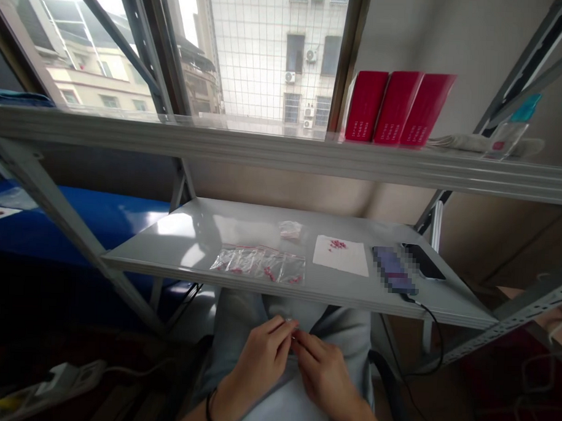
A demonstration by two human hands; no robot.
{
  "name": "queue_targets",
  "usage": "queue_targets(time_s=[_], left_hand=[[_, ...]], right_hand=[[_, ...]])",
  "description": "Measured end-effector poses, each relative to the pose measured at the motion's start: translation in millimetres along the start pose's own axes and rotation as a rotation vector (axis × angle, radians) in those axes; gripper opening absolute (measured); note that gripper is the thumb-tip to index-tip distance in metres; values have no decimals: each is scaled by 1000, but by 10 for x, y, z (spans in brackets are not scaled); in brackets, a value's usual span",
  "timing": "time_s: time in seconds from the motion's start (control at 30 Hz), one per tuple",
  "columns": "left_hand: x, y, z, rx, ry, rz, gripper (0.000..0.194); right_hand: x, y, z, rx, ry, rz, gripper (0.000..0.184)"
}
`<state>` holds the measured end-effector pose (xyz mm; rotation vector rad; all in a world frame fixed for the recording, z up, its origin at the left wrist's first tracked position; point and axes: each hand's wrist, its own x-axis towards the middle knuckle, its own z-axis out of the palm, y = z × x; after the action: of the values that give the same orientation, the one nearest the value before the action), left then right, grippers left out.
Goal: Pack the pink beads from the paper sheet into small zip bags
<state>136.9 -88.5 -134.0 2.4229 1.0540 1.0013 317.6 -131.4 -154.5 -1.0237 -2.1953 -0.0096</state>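
My left hand (pixel 258 364) and my right hand (pixel 320 374) are close together above my lap, in front of the shelf edge. Their fingertips pinch a small clear plastic item (pixel 290 328), too small to make out in detail. Farther off on the grey metal shelf (pixel 169 243) lie several clear zip bags (pixel 258 264) holding pink pieces. A small loose bag (pixel 290 230) sits behind them. To their right, a white paper sheet (pixel 340 255) carries a little heap of pink pieces (pixel 337 244). Neither hand touches the shelf.
A blurred phone (pixel 394 270) with a black cable and a dark phone (pixel 424 262) lie at the shelf's right. Above, a higher shelf (pixel 283 152) holds several red boxes (pixel 395 107). A window (pixel 268 50) is behind it, and a power strip (pixel 53 384) is low at the left.
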Motion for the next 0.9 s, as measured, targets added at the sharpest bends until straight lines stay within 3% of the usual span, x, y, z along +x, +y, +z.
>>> queue_targets(time_s=[0.17, 0.3, 0.43, 0.5, 0.77, 0.9], left_hand=[[-29, 35, 44, -61, -29, -62, 37], [56, -67, -141, -173, -153, -3, 34], [135, -227, -356, -224, -384, 68, 74], [143, -259, -385, -250, -438, 48, 74], [128, -193, -282, -259, -447, 33, 75], [180, -149, -347, -334, -387, 60, 65]], right_hand=[[-19, -64, 112, -183, -84, 86, 31], [-48, -36, -37, -129, -211, 119, 43], [-37, 40, -285, -56, -383, 51, 57], [-17, 65, -369, -17, -428, 28, 57], [22, 34, -423, 102, -414, 44, 50], [33, 89, -581, 298, -229, 98, 48]])
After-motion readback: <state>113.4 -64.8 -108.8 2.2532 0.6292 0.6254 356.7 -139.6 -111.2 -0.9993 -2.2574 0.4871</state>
